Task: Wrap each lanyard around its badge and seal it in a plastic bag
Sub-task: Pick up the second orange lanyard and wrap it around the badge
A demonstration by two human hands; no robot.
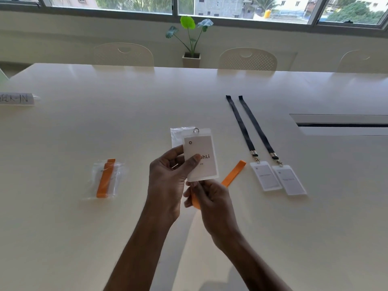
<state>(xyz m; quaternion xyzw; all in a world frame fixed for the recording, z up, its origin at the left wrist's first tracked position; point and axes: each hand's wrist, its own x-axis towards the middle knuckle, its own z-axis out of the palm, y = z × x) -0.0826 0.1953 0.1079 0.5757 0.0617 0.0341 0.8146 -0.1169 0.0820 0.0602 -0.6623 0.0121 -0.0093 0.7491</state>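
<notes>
My left hand [168, 177] holds a white badge [201, 156] upright above the table, thumb across its face. Just below it, my right hand [210, 202] grips the badge's orange lanyard [234, 173], whose loose end trails right onto the table. An empty clear plastic bag [178, 135] lies behind the badge. At left, a sealed bag [106, 178] holds a badge wrapped in an orange lanyard. To the right lie two badges [265, 175] [290, 180] with black lanyards [241, 124] [257, 127] stretched out straight.
The white table [126, 106] has a cable slot [342, 124] at the right. A paper sign [16, 98] lies far left. Chairs [247, 58] and a potted plant [191, 53] stand beyond the far edge, under the windows.
</notes>
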